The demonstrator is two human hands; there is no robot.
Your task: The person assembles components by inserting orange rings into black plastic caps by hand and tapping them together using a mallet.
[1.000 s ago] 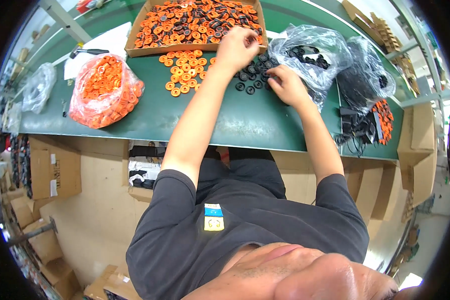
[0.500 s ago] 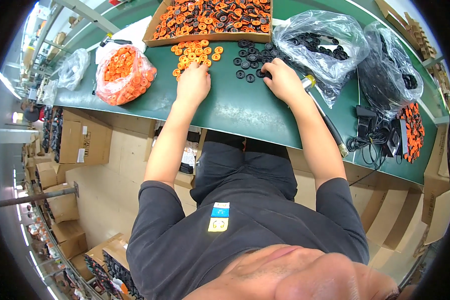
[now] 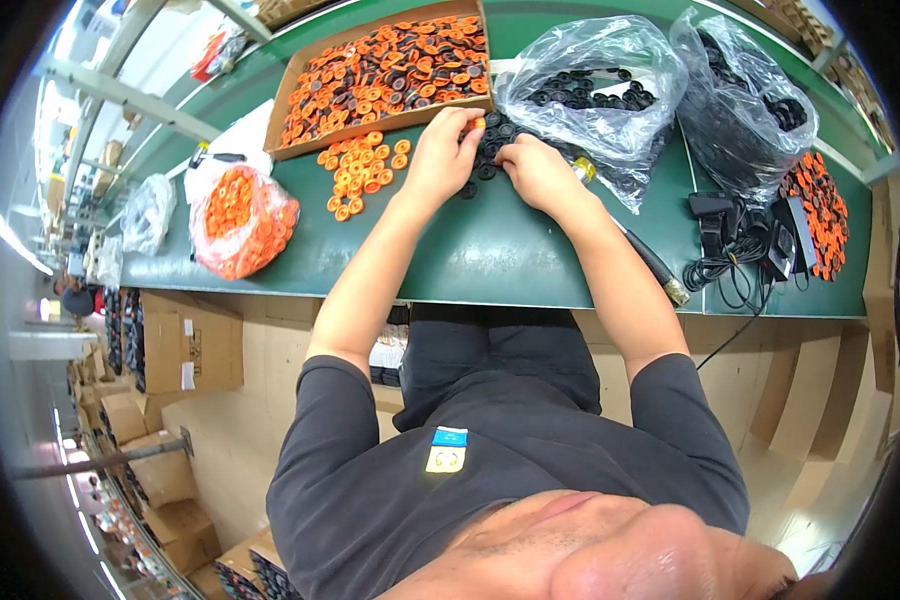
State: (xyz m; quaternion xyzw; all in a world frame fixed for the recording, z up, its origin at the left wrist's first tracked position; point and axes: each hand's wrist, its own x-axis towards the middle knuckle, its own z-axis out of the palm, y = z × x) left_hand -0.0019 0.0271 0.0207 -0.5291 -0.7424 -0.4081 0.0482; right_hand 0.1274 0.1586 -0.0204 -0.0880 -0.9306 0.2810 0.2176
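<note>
My left hand point(image 3: 442, 165) is closed in a pinch on a small round orange disc point(image 3: 479, 122), at the left edge of a pile of black ringed discs point(image 3: 492, 138). My right hand point(image 3: 542, 172) reaches the same pile from the right, its fingers curled down at the black discs. Whatever lies between those fingertips is hidden. Left of my left hand, loose orange discs point(image 3: 358, 172) spread over the green table point(image 3: 450, 265). Behind them is an open cardboard box point(image 3: 273, 130) full of joined orange and black discs.
A clear bag of orange parts point(image 3: 238, 225) stands at left. Clear bags of black discs point(image 3: 610, 118) point(image 3: 745, 110) stand at right. A long black-handled tool point(image 3: 652, 262) lies by my right forearm. Beyond it are black adapters with cables point(image 3: 740, 245) and orange-black discs point(image 3: 818, 215).
My left hand has moved right from the orange discs to the black pile, carrying an orange disc. My right hand stays at the black discs. The head view has shifted and turned.
</note>
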